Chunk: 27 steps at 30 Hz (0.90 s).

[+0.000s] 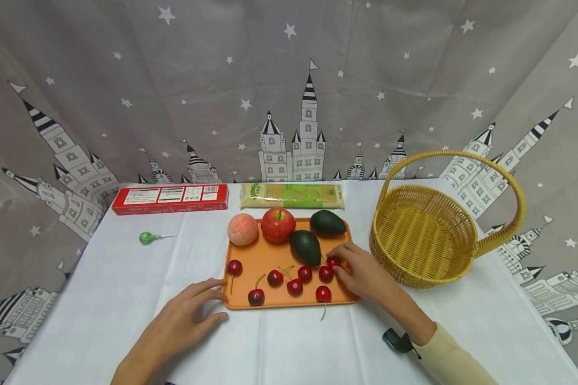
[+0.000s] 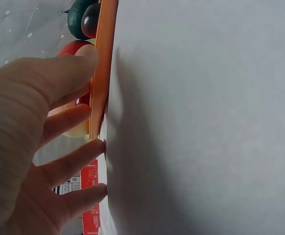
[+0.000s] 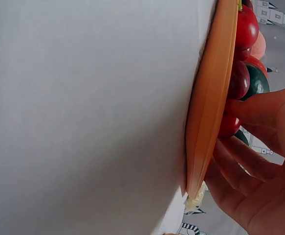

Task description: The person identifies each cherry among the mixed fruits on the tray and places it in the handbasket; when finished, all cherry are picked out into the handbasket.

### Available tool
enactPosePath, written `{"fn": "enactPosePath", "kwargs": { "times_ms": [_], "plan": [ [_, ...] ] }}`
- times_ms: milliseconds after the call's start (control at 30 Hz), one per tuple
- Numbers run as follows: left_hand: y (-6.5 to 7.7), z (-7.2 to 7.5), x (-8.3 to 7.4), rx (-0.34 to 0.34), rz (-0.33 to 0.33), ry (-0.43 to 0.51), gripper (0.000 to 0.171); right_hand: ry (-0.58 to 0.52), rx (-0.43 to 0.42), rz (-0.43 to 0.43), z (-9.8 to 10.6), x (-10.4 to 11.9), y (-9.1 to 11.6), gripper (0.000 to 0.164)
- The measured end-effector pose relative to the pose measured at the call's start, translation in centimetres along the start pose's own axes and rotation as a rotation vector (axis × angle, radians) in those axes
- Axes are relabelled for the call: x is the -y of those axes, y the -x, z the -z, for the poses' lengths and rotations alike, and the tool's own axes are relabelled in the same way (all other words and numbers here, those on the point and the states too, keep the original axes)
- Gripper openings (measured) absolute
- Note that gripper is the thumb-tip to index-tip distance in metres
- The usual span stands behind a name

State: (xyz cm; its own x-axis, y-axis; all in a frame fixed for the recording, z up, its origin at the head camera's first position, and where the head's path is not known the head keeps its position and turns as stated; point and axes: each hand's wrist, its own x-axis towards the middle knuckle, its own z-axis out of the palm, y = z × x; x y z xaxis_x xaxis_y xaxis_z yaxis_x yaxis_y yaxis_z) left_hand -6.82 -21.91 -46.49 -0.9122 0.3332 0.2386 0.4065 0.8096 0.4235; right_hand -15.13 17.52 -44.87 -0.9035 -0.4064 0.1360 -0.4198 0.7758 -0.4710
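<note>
An orange tray point(image 1: 279, 306) holds several dark red cherries point(image 1: 295, 287), two dark green avocados point(image 1: 305, 248), a red apple point(image 1: 278, 225) and a peach point(image 1: 242, 230). At the tray's right side my right hand point(image 1: 361, 270) pinches a cherry point(image 3: 229, 125) between thumb and fingers; in the head view the fingers partly cover it. My left hand point(image 1: 185, 321) rests by the tray's front left corner, fingers spread and holding nothing. Its fingertips are right at the tray's edge in the left wrist view.
A yellow wicker basket point(image 1: 421, 283) with a tall handle stands right of the tray. Behind the tray lie a red box point(image 1: 170, 199) and a green-and-clear packet point(image 1: 292, 196). A green lollipop point(image 1: 146, 238) lies at left. A grey castle-print cloth point(image 1: 390, 69) hangs behind the white table.
</note>
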Motion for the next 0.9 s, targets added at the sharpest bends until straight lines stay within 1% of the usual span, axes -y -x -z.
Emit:
{"fn": "enactPosePath", "kwargs": {
  "times_ms": [167, 333, 467, 633, 767, 900],
  "plan": [
    [-0.1, -0.1, 0.1, -0.007, -0.013, -0.015, 0.031, 0.015, 0.013, -0.023, 0.0, 0.2, 0.0, 0.029],
    [-0.3, -0.2, 0.0, 0.012, 0.012, -0.022, 0.028, 0.044, -0.018, -0.001, 0.7, 0.7, 0.2, 0.029],
    [-0.5, -0.2, 0.0, 0.024, 0.043, -0.025, 0.024, 0.048, -0.068, 0.029, 1.8, 1.4, 0.5, 0.029],
    [-0.7, -0.3, -0.2, 0.039, 0.082, -0.032, 0.022, 0.045, -0.094, 0.048, 3.4, 2.1, 0.7, 0.033],
    [-0.7, -0.4, -0.4, 0.033, 0.094, -0.035, 0.019, 0.028, -0.131, 0.071, 4.8, 2.2, 0.7, 0.035],
    [-0.7, -0.5, -0.5, 0.029, 0.104, -0.042, 0.018, 0.017, -0.178, 0.097, 6.0, 2.0, 0.7, 0.032]
  ]
}}
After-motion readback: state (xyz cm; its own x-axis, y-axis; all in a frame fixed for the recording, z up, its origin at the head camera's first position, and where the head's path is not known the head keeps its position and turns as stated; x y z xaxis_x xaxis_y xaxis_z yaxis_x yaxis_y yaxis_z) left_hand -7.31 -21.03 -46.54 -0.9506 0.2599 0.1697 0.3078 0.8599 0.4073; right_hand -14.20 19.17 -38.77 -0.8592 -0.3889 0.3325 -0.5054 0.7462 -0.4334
